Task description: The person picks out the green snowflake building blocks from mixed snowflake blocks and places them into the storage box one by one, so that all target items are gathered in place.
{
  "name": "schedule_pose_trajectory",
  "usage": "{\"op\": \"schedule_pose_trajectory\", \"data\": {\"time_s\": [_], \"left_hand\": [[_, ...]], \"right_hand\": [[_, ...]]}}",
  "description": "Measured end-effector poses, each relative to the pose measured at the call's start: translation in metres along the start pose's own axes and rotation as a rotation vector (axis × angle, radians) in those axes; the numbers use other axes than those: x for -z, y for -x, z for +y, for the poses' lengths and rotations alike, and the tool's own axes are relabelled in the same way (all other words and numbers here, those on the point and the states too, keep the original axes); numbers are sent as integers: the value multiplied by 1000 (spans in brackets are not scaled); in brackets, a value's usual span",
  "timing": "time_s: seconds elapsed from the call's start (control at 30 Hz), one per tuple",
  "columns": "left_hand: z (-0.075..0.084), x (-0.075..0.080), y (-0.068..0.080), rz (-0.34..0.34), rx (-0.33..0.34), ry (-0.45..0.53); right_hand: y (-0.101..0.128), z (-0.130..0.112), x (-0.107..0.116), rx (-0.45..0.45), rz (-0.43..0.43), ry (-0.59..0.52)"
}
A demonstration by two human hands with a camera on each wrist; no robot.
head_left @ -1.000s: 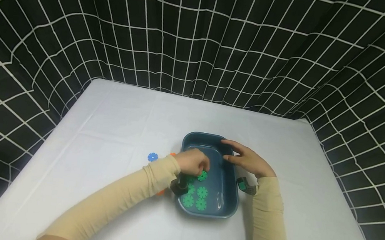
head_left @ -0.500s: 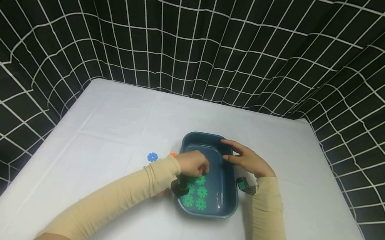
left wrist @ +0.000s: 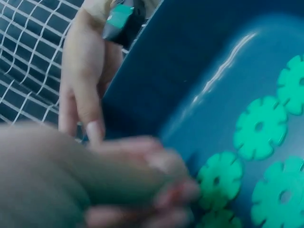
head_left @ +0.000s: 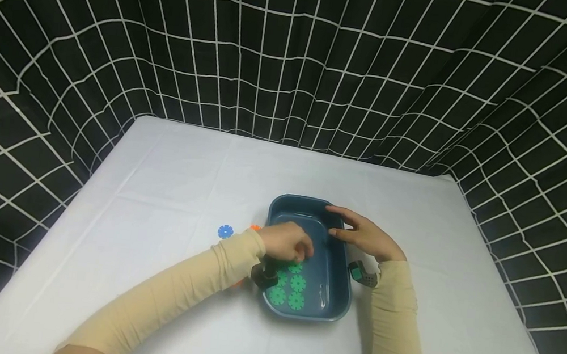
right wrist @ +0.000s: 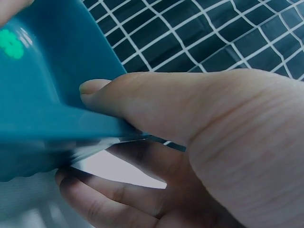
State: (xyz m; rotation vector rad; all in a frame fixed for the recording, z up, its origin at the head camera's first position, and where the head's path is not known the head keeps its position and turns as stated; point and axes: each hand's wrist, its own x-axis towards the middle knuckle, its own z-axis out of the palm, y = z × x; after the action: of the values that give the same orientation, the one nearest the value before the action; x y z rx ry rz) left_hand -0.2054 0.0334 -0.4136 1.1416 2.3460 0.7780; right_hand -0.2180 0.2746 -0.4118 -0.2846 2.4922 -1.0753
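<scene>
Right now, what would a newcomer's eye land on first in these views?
Probably the dark teal tub near the middle of the white table, with green gear-shaped discs lying flat at its near end. The left hand reaches into the tub just above the discs, fingers curled, while the right hand grips the tub's right rim between thumb and fingers. A lone blue disc lies on the table left of the tub.
</scene>
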Motion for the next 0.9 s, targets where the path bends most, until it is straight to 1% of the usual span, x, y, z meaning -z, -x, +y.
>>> {"op": "schedule_pose_trajectory", "data": {"time_s": [0.03, 0.1, 0.17, 0.2, 0.23, 0.27, 0.3, 0.33, 0.37, 0.43, 0.5, 0.6, 0.7, 0.8, 0.9], "left_hand": [[-1, 2, 3, 27, -16, 55], [-4, 8, 12, 108, -31, 217], [-9, 15, 28, 233, -35, 386], [-13, 18, 37, 302, -34, 452], [-17, 21, 47, 370, -27, 495], [-22, 24, 57, 430, -14, 511], [-28, 25, 66, 480, -1, 496], [-34, 26, 75, 515, 16, 466], [-40, 25, 83, 530, 37, 429], [-52, 18, 96, 524, 69, 338], [-63, 8, 105, 479, 100, 275], [-73, -7, 113, 409, 140, 183], [-76, -16, 117, 373, 176, 126], [-75, -19, 117, 357, 187, 101], [-74, -22, 115, 346, 184, 65]], "right_hand": [[0, -1, 0, -6, 0, 4], [0, -2, 1, -18, -2, 8], [-1, -4, 1, -22, -6, 7], [-1, -5, 1, -20, -10, 9], [-1, -5, 1, -22, -8, 5], [-2, -6, 1, -18, -9, 7], [-2, -6, 1, -16, -7, 6], [-2, -7, 1, -13, -7, 8], [-2, -6, 1, -9, -8, 8], [-2, -6, 1, -4, -7, 2], [-1, -5, 1, -1, -10, -6], [-1, -2, 0, 12, -12, -20], [-1, 0, 0, 21, -7, -21], [-1, 3, -1, 28, 1, -11], [-3, 4, -1, 24, 8, -3]]}}
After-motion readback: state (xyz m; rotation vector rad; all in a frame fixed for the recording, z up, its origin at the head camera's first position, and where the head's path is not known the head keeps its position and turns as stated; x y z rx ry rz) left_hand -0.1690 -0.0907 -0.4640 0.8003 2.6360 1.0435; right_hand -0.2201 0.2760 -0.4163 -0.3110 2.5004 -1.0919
